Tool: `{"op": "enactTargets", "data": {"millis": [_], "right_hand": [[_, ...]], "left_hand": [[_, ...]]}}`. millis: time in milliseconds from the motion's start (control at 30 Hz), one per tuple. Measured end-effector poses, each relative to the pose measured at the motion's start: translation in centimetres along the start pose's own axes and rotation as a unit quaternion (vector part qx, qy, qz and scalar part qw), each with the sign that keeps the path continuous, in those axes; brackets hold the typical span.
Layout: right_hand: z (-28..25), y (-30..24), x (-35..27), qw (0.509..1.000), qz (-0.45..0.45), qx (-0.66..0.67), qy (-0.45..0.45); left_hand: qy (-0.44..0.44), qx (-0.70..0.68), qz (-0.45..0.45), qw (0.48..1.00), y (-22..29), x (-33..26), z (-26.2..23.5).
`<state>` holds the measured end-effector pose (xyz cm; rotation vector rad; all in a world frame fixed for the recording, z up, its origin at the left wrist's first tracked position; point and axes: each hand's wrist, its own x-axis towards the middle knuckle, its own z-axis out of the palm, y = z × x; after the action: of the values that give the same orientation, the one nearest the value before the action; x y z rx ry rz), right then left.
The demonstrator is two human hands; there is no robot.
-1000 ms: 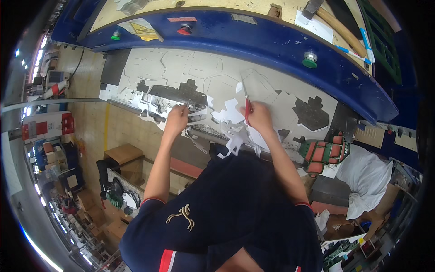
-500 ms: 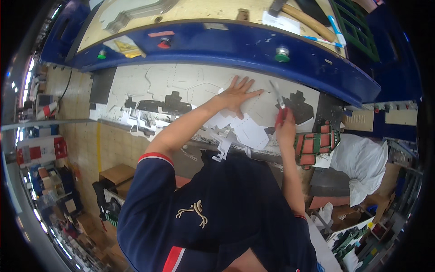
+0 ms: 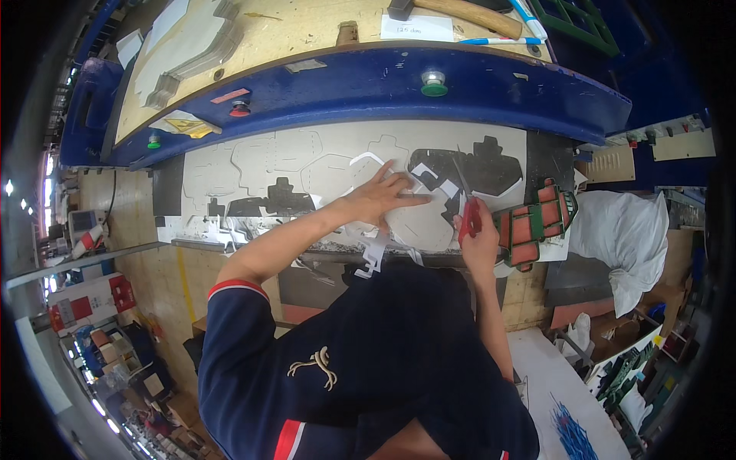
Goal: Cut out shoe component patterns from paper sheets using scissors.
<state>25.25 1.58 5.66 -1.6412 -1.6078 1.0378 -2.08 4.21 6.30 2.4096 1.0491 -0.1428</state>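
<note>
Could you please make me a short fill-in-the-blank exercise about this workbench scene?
1. The right hand holds a pair of red-handled ____.
2. The left hand is spread over the pale sheet, its palm facing ____.
3. Beside the right hand, a frame with red pads is coloured ____.
4. Beyond the blue beam, the hammer has a handle made of ____.

Missing words: scissors; down; green; wood.

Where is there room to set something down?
The wooden top looks mostly bare between the stacked sheets and the block, as does the dark strip between the blue beam and the green frame. Crowded: around the left hand, among white cutouts, and by the right hand, holding scissors beside the frame.
</note>
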Motion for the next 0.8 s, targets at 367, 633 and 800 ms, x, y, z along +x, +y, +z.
{"op": "enactTargets", "data": {"millis": [367,633,800], "right_hand": [[-1.2,0.5,-1.2,0.992,0.072,0.103,0.006],[-0.4,3.8,-1.2,0.978,0.042,0.2,0.032],[-2.0,5.6,-2.0,0.983,0.006,0.151,0.106]], "left_hand": [[0.015,0.069,0.045,0.996,-0.6,1.0,0.6],[0.038,-0.026,0.024,0.999,-0.1,-0.4,-0.3],[0.13,-0.044,0.025,0.99,-0.4,-2.5,-3.5]]}}
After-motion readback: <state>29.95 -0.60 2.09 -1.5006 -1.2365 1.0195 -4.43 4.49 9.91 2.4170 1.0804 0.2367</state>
